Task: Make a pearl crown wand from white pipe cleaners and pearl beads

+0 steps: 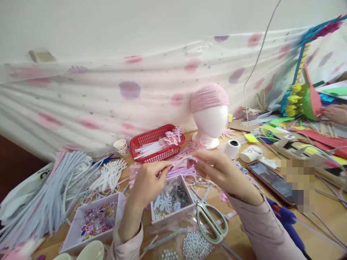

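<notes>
My left hand (148, 182) and my right hand (217, 170) are raised above the wooden table (322, 209), both pinched on the ends of a pale pink pipe cleaner (182, 160) that spans between them. Below the hands sits a small white box (173, 213) holding snowflake and dark ornaments. A white foam head (210, 121) with a pink wrapped cap stands behind the hands. Light green scissors (211, 221) lie under my right forearm.
A red basket (151, 139) with white and pink pieces stands at the back. White pipe cleaners (51, 195) pile at the left beside a box of gems (96, 222). A phone (272, 180), paper cup (251, 153), tape roll (232, 147) and coloured paper (311, 133) lie right. Another person's hand (336, 113) shows far right.
</notes>
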`<state>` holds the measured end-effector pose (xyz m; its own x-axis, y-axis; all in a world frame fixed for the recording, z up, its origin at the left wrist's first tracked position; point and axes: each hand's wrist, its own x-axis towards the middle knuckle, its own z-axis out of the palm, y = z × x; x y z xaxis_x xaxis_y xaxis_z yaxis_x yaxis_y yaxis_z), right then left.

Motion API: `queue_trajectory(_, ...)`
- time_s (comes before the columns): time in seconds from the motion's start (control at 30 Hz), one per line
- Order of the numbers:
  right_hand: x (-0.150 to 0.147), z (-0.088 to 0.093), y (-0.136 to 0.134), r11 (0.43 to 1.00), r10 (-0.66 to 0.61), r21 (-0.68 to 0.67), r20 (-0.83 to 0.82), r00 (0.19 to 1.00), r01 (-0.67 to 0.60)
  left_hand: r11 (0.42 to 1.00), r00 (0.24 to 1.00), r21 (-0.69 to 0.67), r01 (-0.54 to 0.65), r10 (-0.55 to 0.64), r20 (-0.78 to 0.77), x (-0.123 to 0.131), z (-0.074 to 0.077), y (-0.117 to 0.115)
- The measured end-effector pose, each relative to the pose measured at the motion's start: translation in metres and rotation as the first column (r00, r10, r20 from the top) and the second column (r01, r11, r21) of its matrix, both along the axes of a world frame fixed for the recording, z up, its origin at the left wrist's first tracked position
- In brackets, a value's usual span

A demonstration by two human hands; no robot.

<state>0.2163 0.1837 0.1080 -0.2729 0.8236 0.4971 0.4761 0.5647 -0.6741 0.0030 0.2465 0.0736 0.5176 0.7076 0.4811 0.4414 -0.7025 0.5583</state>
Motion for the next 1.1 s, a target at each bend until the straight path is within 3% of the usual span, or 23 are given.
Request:
queue_trajectory(0.1, 0.012, -0.011, 0.019, 0.974, -0.22, 0.035, -0.073, 0.973, 0.223, 0.99, 0.992, -0.074, 0.121, -0.122, -0.01, 0.002, 0.004, -0.008)
queue_trajectory(0.17, 0.015, -0.021, 0.032, 0.97, -0.244, -0.012, -0.074, 0.967, 0.244, 0.979, 0.988, -0.132, 0.154, -0.153, 0.023, 0.0, 0.007, -0.011)
queue_trajectory(0.33, 0.014, -0.034, 0.048, 0.975, -0.139, -0.172, 0.032, 0.99, 0.143, 0.958, 0.976, -0.256, 0.128, -0.076, 0.205, -0.009, 0.008, -0.008)
queue_trajectory(0.5, 0.0, -0.022, 0.024, 0.968, 0.117, -0.243, 0.218, 0.969, -0.062, 0.972, 0.903, -0.212, -0.106, 0.183, 0.389, -0.011, 0.004, -0.001)
queue_trajectory(0.6, -0.016, -0.012, 0.003, 0.965, 0.181, -0.241, 0.318, 0.93, -0.106, 0.968, 0.908, -0.122, -0.218, 0.247, 0.338, -0.006, 0.002, 0.001)
queue_trajectory(0.7, -0.023, -0.006, -0.009, 0.97, 0.207, -0.181, 0.277, 0.938, -0.161, 0.972, 0.957, 0.021, -0.234, 0.227, 0.18, -0.002, 0.0, 0.001)
queue_trajectory(0.77, -0.019, -0.005, -0.008, 0.983, 0.161, -0.116, 0.165, 0.973, -0.143, 0.988, 0.99, 0.071, -0.136, 0.133, 0.051, -0.001, 0.001, 0.0)
queue_trajectory(0.9, 0.003, -0.011, 0.011, 0.991, -0.13, -0.02, -0.05, 0.99, 0.129, 0.992, 0.99, -0.038, 0.12, -0.123, -0.07, -0.005, 0.007, -0.005)
queue_trajectory(1.0, 0.013, -0.021, 0.03, 0.966, -0.258, -0.037, -0.086, 0.962, 0.256, 0.983, 0.993, -0.137, 0.12, -0.12, 0.007, -0.009, 0.011, -0.007)
queue_trajectory(1.1, 0.013, -0.033, 0.046, 0.952, -0.296, -0.102, -0.077, 0.952, 0.287, 0.964, 0.991, -0.246, 0.097, -0.071, 0.115, -0.013, 0.012, -0.006)
